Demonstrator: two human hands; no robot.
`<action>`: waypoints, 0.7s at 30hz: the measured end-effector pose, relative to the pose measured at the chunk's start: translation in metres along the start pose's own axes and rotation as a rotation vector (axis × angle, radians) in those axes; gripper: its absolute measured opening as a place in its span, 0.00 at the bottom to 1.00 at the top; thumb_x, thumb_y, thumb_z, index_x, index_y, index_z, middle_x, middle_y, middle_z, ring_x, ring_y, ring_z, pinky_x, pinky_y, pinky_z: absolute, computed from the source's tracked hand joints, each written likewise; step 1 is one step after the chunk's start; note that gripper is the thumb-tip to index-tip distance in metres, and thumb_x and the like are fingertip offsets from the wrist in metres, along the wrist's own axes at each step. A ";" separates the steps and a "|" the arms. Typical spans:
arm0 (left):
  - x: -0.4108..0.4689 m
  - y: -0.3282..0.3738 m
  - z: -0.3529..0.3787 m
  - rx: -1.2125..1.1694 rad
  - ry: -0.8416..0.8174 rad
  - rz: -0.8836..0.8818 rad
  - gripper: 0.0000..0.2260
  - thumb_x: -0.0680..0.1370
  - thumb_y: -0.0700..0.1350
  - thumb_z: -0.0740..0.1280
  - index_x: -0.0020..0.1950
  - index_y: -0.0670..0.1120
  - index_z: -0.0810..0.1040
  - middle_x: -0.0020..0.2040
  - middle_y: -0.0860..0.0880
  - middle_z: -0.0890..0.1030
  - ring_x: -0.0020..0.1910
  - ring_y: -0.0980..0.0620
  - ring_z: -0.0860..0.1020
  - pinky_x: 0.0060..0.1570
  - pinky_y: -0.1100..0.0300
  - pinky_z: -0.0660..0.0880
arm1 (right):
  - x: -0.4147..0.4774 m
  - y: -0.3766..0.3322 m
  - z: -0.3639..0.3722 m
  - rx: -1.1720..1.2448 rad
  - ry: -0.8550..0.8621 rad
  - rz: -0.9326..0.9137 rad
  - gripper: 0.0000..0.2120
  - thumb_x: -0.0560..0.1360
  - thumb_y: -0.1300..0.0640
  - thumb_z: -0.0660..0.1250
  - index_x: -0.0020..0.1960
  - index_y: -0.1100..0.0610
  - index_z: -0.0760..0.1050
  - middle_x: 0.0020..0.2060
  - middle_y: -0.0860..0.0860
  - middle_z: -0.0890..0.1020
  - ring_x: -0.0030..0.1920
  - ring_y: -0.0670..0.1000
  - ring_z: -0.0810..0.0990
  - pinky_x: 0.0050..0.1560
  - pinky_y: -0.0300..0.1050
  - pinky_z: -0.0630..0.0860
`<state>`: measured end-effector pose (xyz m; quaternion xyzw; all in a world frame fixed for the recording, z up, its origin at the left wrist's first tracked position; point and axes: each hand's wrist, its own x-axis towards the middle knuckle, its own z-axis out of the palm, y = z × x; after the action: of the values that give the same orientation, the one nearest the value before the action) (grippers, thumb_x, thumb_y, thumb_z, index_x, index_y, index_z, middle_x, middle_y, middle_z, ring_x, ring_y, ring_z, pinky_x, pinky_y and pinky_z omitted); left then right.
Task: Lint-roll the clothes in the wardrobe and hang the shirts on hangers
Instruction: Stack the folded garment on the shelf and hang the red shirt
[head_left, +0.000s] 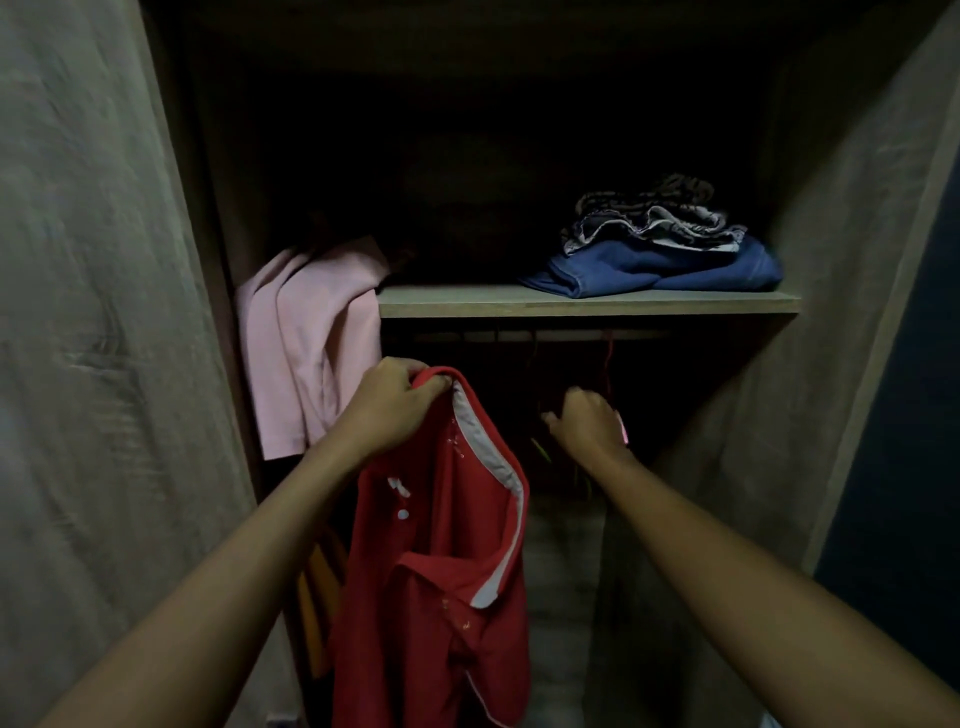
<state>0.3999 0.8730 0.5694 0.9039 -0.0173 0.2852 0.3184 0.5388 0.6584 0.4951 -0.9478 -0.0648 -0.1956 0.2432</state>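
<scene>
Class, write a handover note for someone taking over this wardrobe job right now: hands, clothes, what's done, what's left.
Left hand grips the red shirt by its collar; the shirt hangs free, not on a hanger.
Right hand reaches toward the hangers, fingers curled; whether it holds one is too dark to tell.
Pink garment drapes off the shelf; folded pile sits on its right end.
Left: hang the red shirt, then the shelf clothes. No lint roller in view.

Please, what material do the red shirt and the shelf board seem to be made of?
The red shirt: likely soft knit fabric, matte; it hangs in limp folds. The shelf board: probably laminated particleboard, matte; pale wood-grain face, flat cut edge.
</scene>
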 end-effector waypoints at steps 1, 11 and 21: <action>0.002 -0.002 0.001 0.004 0.002 -0.001 0.13 0.80 0.48 0.67 0.44 0.40 0.84 0.39 0.41 0.83 0.37 0.46 0.79 0.37 0.56 0.72 | 0.003 0.002 0.003 -0.009 -0.035 0.018 0.14 0.75 0.50 0.70 0.52 0.60 0.80 0.49 0.60 0.84 0.51 0.62 0.83 0.49 0.52 0.81; 0.007 -0.006 0.013 -0.023 0.014 -0.038 0.14 0.80 0.48 0.67 0.42 0.40 0.83 0.36 0.42 0.82 0.32 0.52 0.73 0.34 0.57 0.69 | 0.014 0.005 0.022 0.101 -0.079 0.118 0.15 0.77 0.52 0.66 0.56 0.63 0.79 0.56 0.64 0.82 0.58 0.66 0.80 0.54 0.54 0.78; -0.006 0.000 -0.002 -0.008 0.024 -0.057 0.14 0.80 0.50 0.67 0.41 0.42 0.82 0.31 0.49 0.77 0.30 0.55 0.72 0.30 0.66 0.66 | -0.009 0.004 0.005 0.346 0.072 0.113 0.13 0.76 0.48 0.67 0.40 0.57 0.79 0.41 0.61 0.84 0.46 0.64 0.83 0.46 0.52 0.80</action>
<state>0.3941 0.8732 0.5673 0.8992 0.0114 0.2869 0.3301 0.5327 0.6568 0.4858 -0.8865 -0.0353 -0.2013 0.4151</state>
